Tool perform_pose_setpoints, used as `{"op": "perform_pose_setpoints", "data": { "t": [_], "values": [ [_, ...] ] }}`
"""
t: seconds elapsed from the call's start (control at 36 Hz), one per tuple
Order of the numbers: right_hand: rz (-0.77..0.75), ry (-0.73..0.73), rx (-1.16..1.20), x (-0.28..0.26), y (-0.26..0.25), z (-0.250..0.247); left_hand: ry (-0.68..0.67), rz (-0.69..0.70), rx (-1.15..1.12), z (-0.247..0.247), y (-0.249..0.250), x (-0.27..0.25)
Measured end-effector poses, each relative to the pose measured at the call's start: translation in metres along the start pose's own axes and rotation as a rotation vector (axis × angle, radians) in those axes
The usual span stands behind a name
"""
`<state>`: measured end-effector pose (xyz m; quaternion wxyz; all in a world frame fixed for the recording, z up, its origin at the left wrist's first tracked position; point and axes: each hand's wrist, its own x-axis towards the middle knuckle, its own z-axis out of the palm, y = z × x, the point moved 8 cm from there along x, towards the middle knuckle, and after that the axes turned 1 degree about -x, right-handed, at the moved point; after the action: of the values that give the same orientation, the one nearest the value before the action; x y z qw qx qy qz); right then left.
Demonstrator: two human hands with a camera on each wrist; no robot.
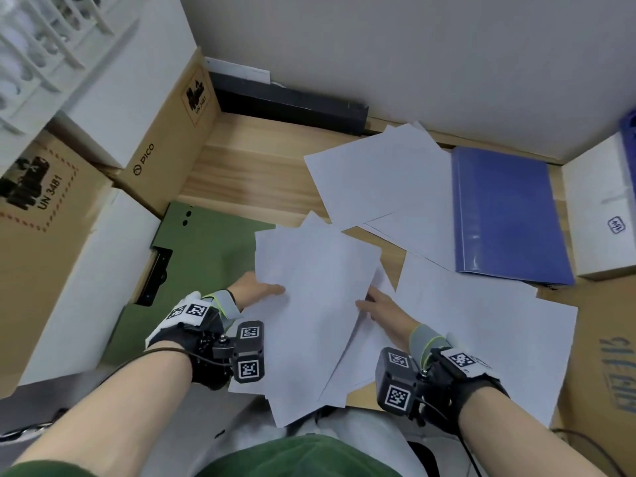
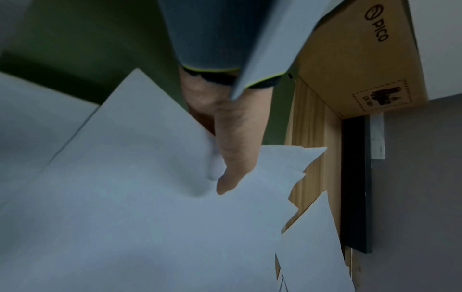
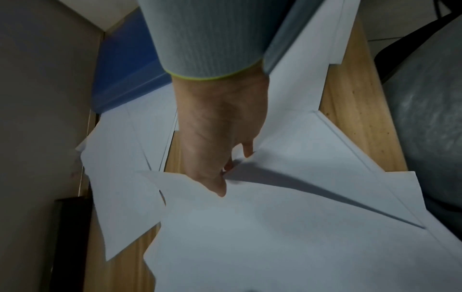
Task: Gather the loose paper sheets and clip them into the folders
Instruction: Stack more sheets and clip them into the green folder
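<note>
Left hand (image 1: pixel 256 290) pinches the left edge of a fanned bundle of sheets (image 1: pixel 309 304), thumb on top, fingers under. Right hand (image 1: pixel 382 311) grips the bundle's right edge, thumb pressing the top sheet; its fingers look tucked beneath, though the wrist view is dim. Bundle sits over the bench's (image 1: pixel 247 166) near edge, partly overlapping the open green folder (image 1: pixel 203 249) at left. More loose sheets (image 1: pixel 378 170) lie farther back and at right, beside the closed blue folder (image 1: pixel 506 215). Cardboard boxes (image 1: pixel 155 139) stand at left.

Left hand (image 1: pixel 256 290) fingers hidden under fanned paper sheets (image 1: pixel 316 304).
</note>
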<state>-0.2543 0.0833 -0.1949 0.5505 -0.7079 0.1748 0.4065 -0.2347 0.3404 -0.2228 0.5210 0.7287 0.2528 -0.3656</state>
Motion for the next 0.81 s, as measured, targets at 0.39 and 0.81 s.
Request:
{"op": "perform_pose_setpoints", "data": {
  "t": [0.39, 0.81],
  "values": [
    [0.028, 0.396, 0.062, 0.007, -0.001, -0.044, 0.109, 0.122, -0.276, -0.038, -0.002, -0.020],
    [0.067, 0.322, -0.026, -0.022, -0.007, -0.027, 0.277, 0.041, -0.469, -0.100, -0.088, 0.038]
  ]
}}
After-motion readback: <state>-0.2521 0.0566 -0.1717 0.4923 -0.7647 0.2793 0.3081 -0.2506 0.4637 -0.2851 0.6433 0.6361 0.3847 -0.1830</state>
